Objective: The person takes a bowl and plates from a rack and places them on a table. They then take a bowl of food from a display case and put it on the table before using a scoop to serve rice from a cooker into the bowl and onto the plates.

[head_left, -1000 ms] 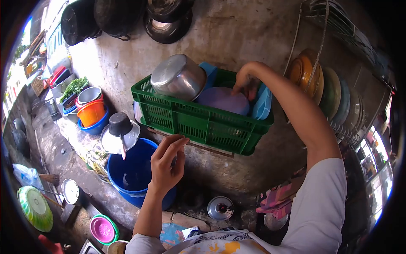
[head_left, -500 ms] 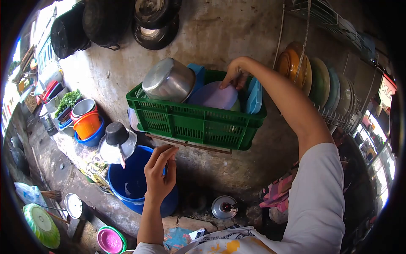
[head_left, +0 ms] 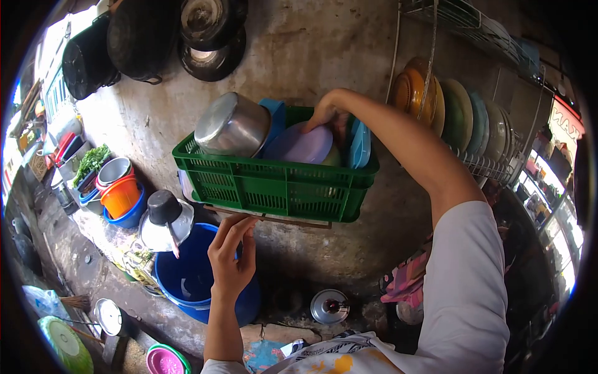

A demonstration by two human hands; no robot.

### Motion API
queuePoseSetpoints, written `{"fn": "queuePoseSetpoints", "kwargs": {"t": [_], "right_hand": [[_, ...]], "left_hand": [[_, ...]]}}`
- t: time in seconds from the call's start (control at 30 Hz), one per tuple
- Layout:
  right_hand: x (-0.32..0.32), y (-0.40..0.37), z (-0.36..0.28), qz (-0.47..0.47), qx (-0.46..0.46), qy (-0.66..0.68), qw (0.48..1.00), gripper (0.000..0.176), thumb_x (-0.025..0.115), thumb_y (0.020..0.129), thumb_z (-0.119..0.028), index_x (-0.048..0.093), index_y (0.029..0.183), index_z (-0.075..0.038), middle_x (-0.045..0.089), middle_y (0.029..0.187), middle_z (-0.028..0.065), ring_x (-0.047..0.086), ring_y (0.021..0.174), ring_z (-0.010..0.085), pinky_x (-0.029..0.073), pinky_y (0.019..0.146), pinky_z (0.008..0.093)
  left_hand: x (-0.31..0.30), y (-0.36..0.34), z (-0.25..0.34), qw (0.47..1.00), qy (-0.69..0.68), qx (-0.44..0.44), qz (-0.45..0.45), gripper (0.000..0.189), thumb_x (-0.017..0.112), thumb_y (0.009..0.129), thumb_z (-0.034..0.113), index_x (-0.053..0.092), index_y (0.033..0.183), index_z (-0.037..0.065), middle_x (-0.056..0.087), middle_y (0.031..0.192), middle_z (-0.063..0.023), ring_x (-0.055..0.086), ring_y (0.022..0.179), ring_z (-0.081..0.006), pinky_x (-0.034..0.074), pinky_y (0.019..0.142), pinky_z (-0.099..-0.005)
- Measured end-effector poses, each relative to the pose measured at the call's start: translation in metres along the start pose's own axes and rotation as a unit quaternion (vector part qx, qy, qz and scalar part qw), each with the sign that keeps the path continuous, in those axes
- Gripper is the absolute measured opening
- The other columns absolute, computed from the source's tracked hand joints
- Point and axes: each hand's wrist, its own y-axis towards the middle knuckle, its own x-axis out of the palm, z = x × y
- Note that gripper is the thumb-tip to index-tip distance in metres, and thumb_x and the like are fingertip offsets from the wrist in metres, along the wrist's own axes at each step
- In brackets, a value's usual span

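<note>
My right hand reaches down into a green plastic crate, with a digit on the rim of a purple plate. Its other fingers bend down behind the plate and are partly hidden. Left of the plate, an overturned metal pot leans in the crate beside a blue plastic piece. A light-blue plastic item stands at the crate's right end. Below the crate, my left hand hangs in the air, fingers curled toward the thumb, with nothing visible in it.
A rack of upright plates is at right. Black pans hang on the wall. Below stand a blue barrel, a metal basin and stacked buckets. A small metal stove-like object sits on the floor.
The view has turned slightly, so the crate and wall items appear farther left. My right hand stays at the purple plate; my left hand keeps its curled shape.
</note>
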Motion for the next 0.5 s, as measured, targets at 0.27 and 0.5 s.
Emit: {"fn": "queuePoseSetpoints", "kwargs": {"t": [0.27, 0.5], "right_hand": [[0.004, -0.009, -0.006, 0.062, -0.025, -0.011, 0.998, 0.057, 0.056, 0.09, -0.048, 0.049, 0.128, -0.006, 0.055, 0.122, 0.0143, 0.054, 0.112, 0.0313, 0.049, 0.092, 0.0464], [-0.008, 0.01, 0.0, -0.009, 0.029, 0.004, 1.0, 0.065, 0.057, 0.087, -0.054, 0.044, 0.132, -0.007, 0.048, 0.131, 0.0139, 0.049, 0.118, 0.0294, 0.049, 0.091, 0.0441]], "left_hand": [[0.005, -0.002, -0.004, 1.0, -0.017, -0.005, -0.003, 0.032, 0.052, 0.077, -0.016, 0.063, 0.103, -0.001, 0.063, 0.094, -0.012, 0.063, 0.078, -0.0202, 0.049, 0.068, -0.0257], [-0.006, -0.013, -0.008, 1.0, -0.015, -0.025, -0.004, 0.033, 0.05, 0.075, -0.017, 0.062, 0.102, -0.002, 0.062, 0.093, -0.0123, 0.062, 0.078, -0.0204, 0.05, 0.068, -0.0261]]}}
